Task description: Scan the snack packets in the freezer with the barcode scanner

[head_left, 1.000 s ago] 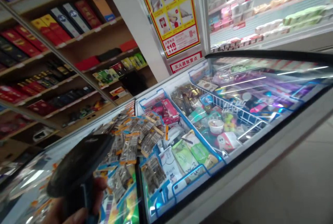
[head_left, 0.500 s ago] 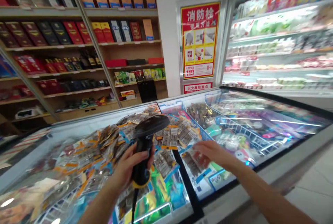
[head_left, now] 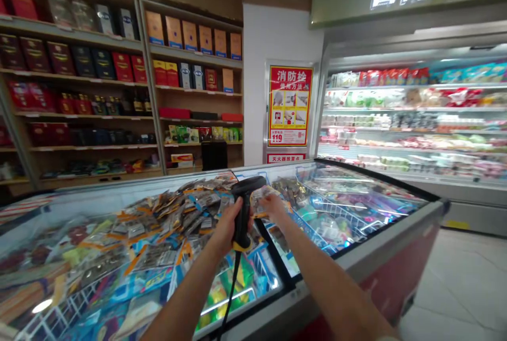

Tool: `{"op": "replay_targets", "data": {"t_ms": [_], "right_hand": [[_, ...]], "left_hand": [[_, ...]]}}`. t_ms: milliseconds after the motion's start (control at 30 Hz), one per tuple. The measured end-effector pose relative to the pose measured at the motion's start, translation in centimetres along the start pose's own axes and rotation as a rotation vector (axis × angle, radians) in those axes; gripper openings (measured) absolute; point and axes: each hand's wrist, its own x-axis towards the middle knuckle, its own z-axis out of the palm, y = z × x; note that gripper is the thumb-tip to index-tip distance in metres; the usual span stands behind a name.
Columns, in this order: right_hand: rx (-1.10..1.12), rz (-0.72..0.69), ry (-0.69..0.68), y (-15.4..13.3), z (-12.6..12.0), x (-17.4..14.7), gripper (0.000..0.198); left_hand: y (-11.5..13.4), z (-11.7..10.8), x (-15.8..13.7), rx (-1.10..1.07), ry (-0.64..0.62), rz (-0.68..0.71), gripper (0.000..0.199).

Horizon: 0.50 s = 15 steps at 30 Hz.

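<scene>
In the head view, the two hands are close to each other above a glass-topped chest freezer [head_left: 350,257]. The left hand [head_left: 227,225] is wrapped around the handle of a black barcode scanner [head_left: 241,218], which stands nearly upright, its head tipped toward the right hand [head_left: 274,206]. A dark cable [head_left: 233,289] drops from the bottom of the handle, passing to the right of the left forearm. The right hand, just beyond and to the right of the scanner, has its fingers bent at a small packet [head_left: 259,199]; blur hides whether they pinch it or only touch it.

A heap of similar packets with orange and blue edges [head_left: 170,217] spreads to the left of the left hand and behind it. Below the hands, a black divider strip [head_left: 279,257] runs toward the viewer, and green and yellow bags [head_left: 225,291] show beneath the scanner. To the right of the right hand, wire baskets [head_left: 313,231] hold mixed goods. Beyond both hands stand wooden shelves of boxes [head_left: 200,99] on the left, a red and yellow poster [head_left: 288,106] straight ahead, and a lit refrigerated display [head_left: 414,140] on the right.
</scene>
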Motion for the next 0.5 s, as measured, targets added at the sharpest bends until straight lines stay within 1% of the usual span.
{"op": "replay_targets", "data": {"t_ms": [100,200,300,400,500], "right_hand": [[0.184,0.073,0.045,0.4,-2.1,1.8,0.008],[0.378,0.107,0.091,1.3,-5.4,3.6,0.017],[0.516,0.132,0.115,2.5,-8.2,4.9,0.021],[0.58,0.151,0.109,3.5,-9.7,5.9,0.023],[0.609,0.166,0.114,4.2,-10.5,6.4,0.03]], "left_hand": [[0.1,0.1,0.4,0.004,-0.031,-0.059,0.038],[0.1,0.3,0.4,0.027,-0.037,-0.092,0.035],[-0.2,0.6,0.2,0.028,-0.071,-0.155,0.036],[-1.2,1.0,-0.3,0.064,-0.112,-0.233,0.04],[-2.4,1.7,-0.6,0.146,-0.126,-0.252,0.042]]}}
